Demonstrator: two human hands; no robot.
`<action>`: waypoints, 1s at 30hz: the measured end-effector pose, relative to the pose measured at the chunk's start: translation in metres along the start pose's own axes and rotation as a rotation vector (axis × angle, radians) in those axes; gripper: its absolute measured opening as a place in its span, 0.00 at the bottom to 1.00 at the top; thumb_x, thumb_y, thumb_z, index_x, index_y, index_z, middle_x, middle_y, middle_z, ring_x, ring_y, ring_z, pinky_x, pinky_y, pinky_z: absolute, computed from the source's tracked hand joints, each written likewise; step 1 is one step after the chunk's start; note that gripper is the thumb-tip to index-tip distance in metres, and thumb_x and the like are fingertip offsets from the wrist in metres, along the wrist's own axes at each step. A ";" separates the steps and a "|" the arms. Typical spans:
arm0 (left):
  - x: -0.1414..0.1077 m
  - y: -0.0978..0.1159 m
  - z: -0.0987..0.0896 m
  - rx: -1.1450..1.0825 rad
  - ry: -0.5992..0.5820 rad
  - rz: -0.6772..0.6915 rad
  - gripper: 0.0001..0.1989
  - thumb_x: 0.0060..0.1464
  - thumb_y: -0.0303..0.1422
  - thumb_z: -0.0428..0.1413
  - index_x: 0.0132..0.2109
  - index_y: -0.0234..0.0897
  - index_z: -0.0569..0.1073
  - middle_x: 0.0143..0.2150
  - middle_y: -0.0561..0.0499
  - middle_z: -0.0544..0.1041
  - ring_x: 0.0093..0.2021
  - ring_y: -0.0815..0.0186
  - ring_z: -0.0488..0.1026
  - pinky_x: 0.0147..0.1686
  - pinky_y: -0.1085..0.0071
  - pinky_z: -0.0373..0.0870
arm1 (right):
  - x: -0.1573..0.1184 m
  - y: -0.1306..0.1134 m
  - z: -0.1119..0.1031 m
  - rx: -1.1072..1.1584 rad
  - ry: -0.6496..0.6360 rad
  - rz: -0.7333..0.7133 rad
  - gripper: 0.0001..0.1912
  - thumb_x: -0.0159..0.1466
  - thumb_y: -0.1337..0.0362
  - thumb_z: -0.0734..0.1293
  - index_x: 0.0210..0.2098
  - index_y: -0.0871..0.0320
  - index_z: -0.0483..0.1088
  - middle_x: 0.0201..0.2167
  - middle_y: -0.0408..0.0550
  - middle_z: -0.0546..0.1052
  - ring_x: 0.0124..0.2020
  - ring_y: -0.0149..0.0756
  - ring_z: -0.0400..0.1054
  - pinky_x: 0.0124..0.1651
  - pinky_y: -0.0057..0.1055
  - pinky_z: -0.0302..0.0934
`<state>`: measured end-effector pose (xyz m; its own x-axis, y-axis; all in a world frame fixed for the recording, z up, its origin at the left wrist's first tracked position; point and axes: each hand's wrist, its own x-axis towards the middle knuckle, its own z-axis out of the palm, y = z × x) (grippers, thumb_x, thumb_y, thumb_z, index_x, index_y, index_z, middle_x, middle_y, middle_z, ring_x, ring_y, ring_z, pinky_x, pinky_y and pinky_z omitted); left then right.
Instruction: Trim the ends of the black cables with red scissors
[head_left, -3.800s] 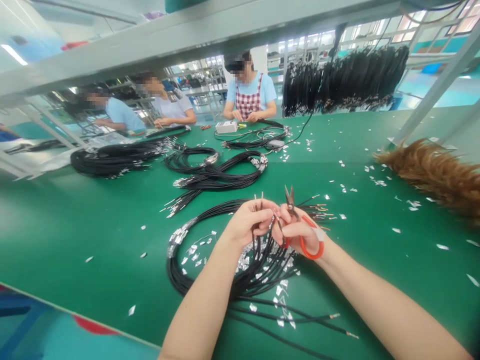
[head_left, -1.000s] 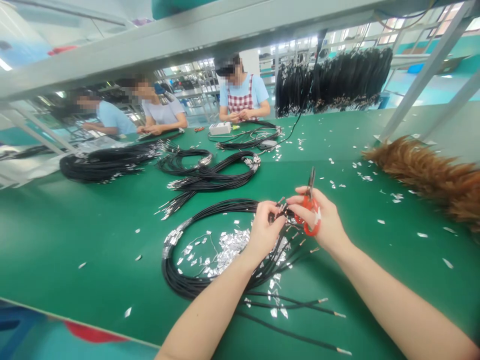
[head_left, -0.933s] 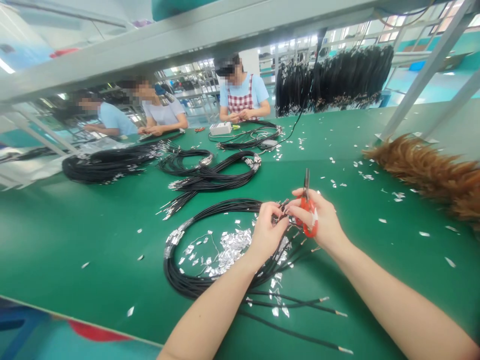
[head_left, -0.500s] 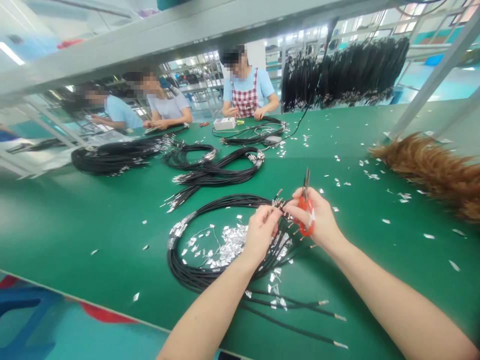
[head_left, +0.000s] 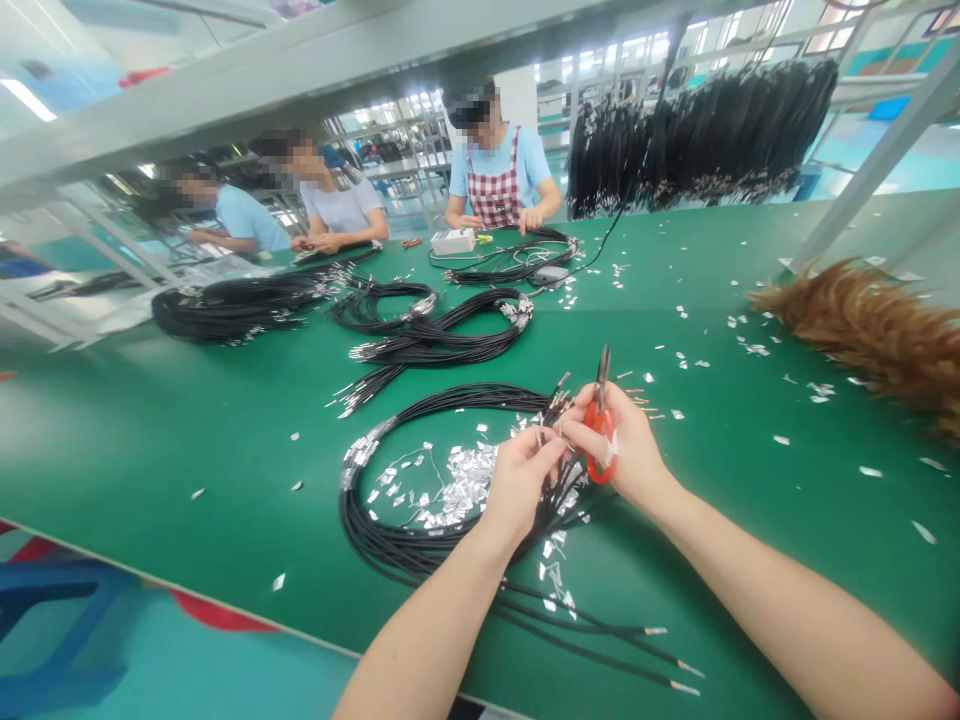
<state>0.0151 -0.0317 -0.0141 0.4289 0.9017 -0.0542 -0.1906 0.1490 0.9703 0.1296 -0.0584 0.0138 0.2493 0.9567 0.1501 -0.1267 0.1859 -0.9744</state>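
My left hand [head_left: 519, 482] is closed in a pinch on the end of a black cable, just above the right side of a coiled cable bundle [head_left: 472, 394]. Red-handled scissors [head_left: 601, 412] lie in my right hand [head_left: 634, 445], blades pointing up and away. The right thumb and forefinger meet the left fingertips at the cable end, and the exact contact is partly hidden. Silver foil scraps [head_left: 465, 485] are heaped inside the coil. Several cable ends [head_left: 675, 688] with light tips stretch out toward the lower right.
More black cable coils [head_left: 465, 350] lie farther back on the green table [head_left: 225, 430]. A brown fluffy bundle [head_left: 870, 320] sits at right. Dark cables [head_left: 720, 140] hang behind. Three people work across the table, one in a checked apron [head_left: 495, 190]. A blue stool [head_left: 60, 630] stands lower left.
My right hand has shifted slightly left, closer to the left fingertips, and the scissors have tilted a little. Copper-coloured cable ends now show beyond the right hand.
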 end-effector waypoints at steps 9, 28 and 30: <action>0.003 0.003 -0.010 -0.152 -0.101 -0.105 0.09 0.44 0.33 0.58 0.26 0.33 0.67 0.19 0.57 0.66 0.12 0.80 0.52 0.14 0.78 0.46 | 0.006 -0.001 -0.007 -0.109 0.030 0.037 0.16 0.50 0.62 0.70 0.33 0.57 0.60 0.22 0.39 0.71 0.22 0.27 0.64 0.29 0.28 0.61; 0.008 0.009 -0.019 -0.272 -0.307 -0.248 0.11 0.45 0.34 0.58 0.27 0.30 0.67 0.19 0.57 0.64 0.12 0.84 0.46 0.12 0.80 0.38 | 0.011 -0.010 -0.017 -0.156 -0.205 -0.041 0.07 0.52 0.67 0.67 0.28 0.58 0.62 0.26 0.42 0.71 0.27 0.29 0.65 0.34 0.31 0.62; 0.006 0.009 -0.017 -0.244 -0.272 -0.227 0.11 0.44 0.35 0.58 0.27 0.31 0.67 0.19 0.56 0.65 0.12 0.83 0.47 0.12 0.80 0.38 | 0.010 -0.007 -0.017 -0.175 -0.173 -0.039 0.07 0.51 0.68 0.67 0.27 0.58 0.63 0.26 0.42 0.71 0.28 0.30 0.66 0.35 0.31 0.62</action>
<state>0.0009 -0.0177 -0.0099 0.6951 0.6999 -0.1643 -0.2539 0.4527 0.8547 0.1490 -0.0538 0.0194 0.0807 0.9765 0.1997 0.0522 0.1960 -0.9792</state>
